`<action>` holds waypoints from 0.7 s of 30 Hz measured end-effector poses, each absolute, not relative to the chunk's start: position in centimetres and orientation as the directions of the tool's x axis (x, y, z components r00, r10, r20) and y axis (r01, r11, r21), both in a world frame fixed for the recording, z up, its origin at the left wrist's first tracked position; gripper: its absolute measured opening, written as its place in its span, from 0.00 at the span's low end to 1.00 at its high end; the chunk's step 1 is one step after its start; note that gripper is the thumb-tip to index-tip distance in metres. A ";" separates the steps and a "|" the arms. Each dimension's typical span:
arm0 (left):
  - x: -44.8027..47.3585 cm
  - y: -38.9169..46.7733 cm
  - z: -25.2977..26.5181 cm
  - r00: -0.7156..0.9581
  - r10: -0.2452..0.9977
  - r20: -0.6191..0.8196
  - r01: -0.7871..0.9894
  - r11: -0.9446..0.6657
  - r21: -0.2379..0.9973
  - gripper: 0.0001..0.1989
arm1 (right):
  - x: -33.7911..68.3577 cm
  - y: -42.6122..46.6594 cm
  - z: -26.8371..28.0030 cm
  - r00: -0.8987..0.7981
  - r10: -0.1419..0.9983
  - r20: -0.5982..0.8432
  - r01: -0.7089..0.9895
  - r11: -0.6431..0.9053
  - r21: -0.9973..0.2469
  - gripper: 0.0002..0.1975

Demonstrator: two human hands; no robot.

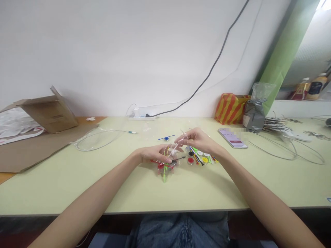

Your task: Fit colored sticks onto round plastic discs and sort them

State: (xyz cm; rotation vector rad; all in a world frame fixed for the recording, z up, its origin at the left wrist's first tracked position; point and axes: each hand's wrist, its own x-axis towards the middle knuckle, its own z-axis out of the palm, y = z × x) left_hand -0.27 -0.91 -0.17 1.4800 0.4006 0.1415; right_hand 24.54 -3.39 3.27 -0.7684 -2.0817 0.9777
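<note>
1. I have the clear bag at mid-frame; red and green spinners show there, inside or beneath, I can't tell.
2. My left hand grips it; my right hand pinches its upper end.
3. Just right, parts lie piled on the tabletop.

This looks like a workroom, though a home cannot be ruled out. A power strip sits on a long pale worktop against a plain wall; left of the power strip stands an opened cardboard box, to its front right lie loose plastic parts, and farther right stand drink bottles.
</note>
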 end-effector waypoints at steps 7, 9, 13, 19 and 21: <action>-0.3 -0.7 -0.5 0.931 0.328 -0.161 0.137 0.096 0.986 0.35 | 24.0 -4.0 3.3 -0.476 0.802 0.361 0.087 0.452 -0.888 0.16; -0.2 -0.8 -0.5 0.928 0.339 -0.154 0.133 0.085 0.988 0.34 | 24.0 -4.2 3.4 -0.496 0.798 0.342 0.095 0.442 -0.892 0.17; -0.2 -0.7 -0.4 0.918 0.373 -0.131 0.118 0.057 0.991 0.33 | 23.9 -4.2 3.4 -0.633 0.714 0.301 0.181 0.514 -0.838 0.17; -0.4 -0.5 -0.5 0.938 0.327 -0.114 0.093 0.080 0.992 0.41 | 24.6 -3.8 3.7 -0.597 0.694 0.402 0.279 0.649 -0.708 0.19; -0.4 -0.5 -0.6 0.941 0.322 -0.102 0.078 0.088 0.993 0.41 | 24.9 -3.8 3.8 -0.623 0.690 0.370 0.322 0.657 -0.682 0.19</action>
